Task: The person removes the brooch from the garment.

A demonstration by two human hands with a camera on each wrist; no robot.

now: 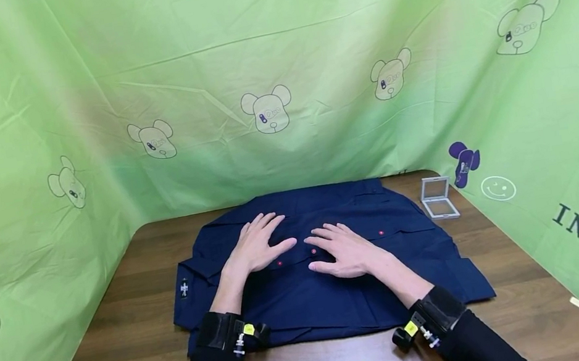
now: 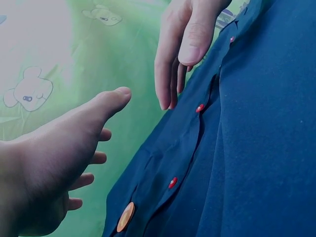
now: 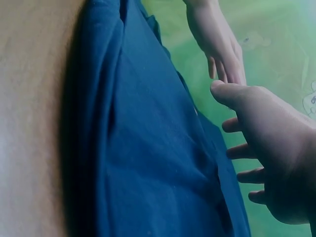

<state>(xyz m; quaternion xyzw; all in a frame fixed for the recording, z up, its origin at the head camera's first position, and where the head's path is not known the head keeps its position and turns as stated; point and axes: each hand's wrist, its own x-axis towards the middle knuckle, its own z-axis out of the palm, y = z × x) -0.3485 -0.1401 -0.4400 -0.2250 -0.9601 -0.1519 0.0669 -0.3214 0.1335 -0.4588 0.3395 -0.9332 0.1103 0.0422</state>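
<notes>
The navy garment [image 1: 309, 311] lies spread on the table [image 1: 128, 304], a row of red buttons [image 1: 314, 251] crossing its middle. The left grip [image 1: 254, 245] and the right grip [image 1: 346, 251] are both wide, fingers extended, thumbs apart, with nothing held. Both appear raised above the cloth (light fingertip contact cannot be ruled out).

Caution: lowering either grip and dragging it sideways could bunch the upper layer, since the fabric looks loose and is creased along the buttons. Pulling from one side only could skew the garment, as nothing visible pins the opposite side. A wide sweep of the right grip could knock over the hinged frame [image 1: 439, 198], which stands unfolded just beside the garment's far right edge. If the forearms drop, the wrist camera [image 1: 402, 339] could snag a fold.
</notes>
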